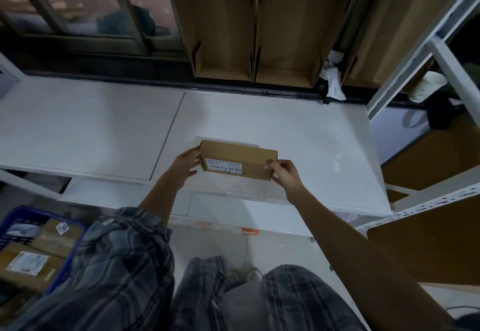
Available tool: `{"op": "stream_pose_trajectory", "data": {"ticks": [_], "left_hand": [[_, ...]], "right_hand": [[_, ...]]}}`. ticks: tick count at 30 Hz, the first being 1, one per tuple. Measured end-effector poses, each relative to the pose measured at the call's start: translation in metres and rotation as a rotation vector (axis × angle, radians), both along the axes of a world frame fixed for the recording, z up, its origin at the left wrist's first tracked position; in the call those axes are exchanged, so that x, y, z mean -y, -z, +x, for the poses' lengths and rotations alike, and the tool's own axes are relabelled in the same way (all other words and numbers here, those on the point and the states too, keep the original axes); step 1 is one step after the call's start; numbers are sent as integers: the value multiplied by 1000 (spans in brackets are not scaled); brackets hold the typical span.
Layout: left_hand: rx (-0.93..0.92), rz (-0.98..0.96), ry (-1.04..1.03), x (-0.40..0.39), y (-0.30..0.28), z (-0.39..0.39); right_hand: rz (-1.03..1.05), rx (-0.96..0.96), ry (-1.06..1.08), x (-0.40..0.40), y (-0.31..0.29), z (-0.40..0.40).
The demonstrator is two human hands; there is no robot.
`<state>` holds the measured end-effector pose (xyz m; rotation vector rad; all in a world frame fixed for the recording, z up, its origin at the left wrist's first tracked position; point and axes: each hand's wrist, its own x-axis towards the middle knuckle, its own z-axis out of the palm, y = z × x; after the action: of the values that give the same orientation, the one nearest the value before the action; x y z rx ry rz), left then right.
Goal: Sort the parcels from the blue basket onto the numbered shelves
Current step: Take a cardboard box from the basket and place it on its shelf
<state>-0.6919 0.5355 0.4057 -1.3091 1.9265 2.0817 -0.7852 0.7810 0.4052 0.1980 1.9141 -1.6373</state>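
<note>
A small brown cardboard parcel (237,159) with a white barcode label sits on the white shelf board (298,133), near its front edge. My left hand (185,163) holds the parcel's left end, fingers wrapped on the side. My right hand (284,174) pinches its right end between thumb and fingers. The blue basket (23,216) stands at the lower left and holds several more brown parcels with labels (28,263).
Flattened cardboard boxes (259,32) lean upright behind the shelf. A paper cup (427,86) sits at the right beyond a white metal shelf upright (415,52). A second white shelf board (85,123) extends left. Lower shelf tiers (233,211) lie below the front edge.
</note>
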Motion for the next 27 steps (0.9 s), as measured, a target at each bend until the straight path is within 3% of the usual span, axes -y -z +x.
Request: {"op": "stream_pose_trajectory", "data": {"ticks": [5,11,14,17,23,27], "left_hand": [[-32,40,-48,-3,2,6],[-129,-13,-395,-19,10,48],[-79,-15,-446,-27,18,85],[1,-32,-455,-28,24,122],[190,-85,-344,-12,20,204],[308,-125,-362,5,14,266]], "right_hand": [[36,-44,-5,-6,0,8],[49,8,80,-15,28,50],[192,71,-253,1,46,82],[308,-24,-675,39,45,106],[477,-427,-1316,135,12,151],[546,-616,-1588,186,-6,193]]}}
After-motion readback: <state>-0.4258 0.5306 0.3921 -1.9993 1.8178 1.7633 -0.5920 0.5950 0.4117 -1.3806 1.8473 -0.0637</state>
